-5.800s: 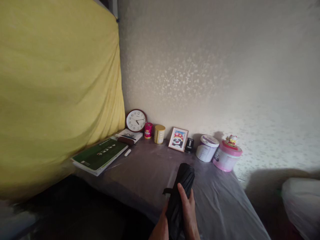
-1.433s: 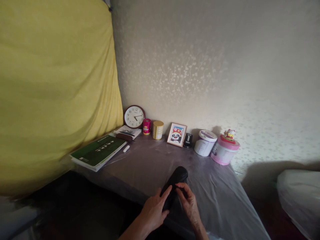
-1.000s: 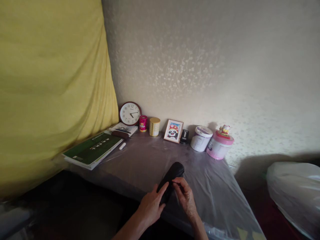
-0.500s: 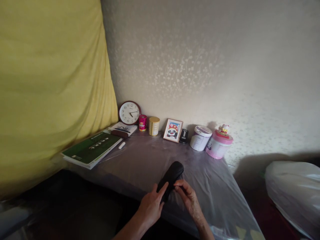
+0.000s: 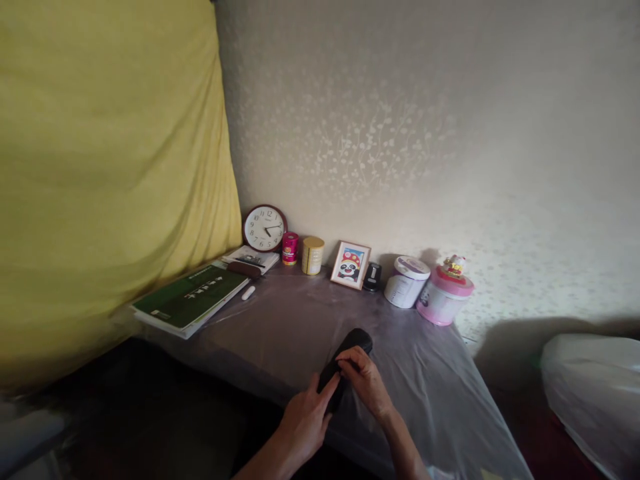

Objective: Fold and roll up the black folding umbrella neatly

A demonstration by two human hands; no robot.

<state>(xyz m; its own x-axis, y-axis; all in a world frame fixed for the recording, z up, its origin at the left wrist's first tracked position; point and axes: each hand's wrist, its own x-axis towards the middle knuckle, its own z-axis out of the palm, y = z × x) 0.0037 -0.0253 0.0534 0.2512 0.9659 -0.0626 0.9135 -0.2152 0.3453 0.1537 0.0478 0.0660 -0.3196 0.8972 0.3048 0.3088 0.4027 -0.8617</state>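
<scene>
over the desk, near its front edge — left hand clasping the black umbrella, long axis slanting away rightward — right hand angled in, grip pinching at its side.

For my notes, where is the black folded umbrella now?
In the head view, the umbrella is low, slightly right of centre, in the left hand, the right hand touching it.

The left hand and right hand hide much of the black umbrella, and which bit the right fingertips pinch is too small to tell. Both arms run off the bottom, and the white bag off the right side. The pink can hides a bit of the clock.
</scene>
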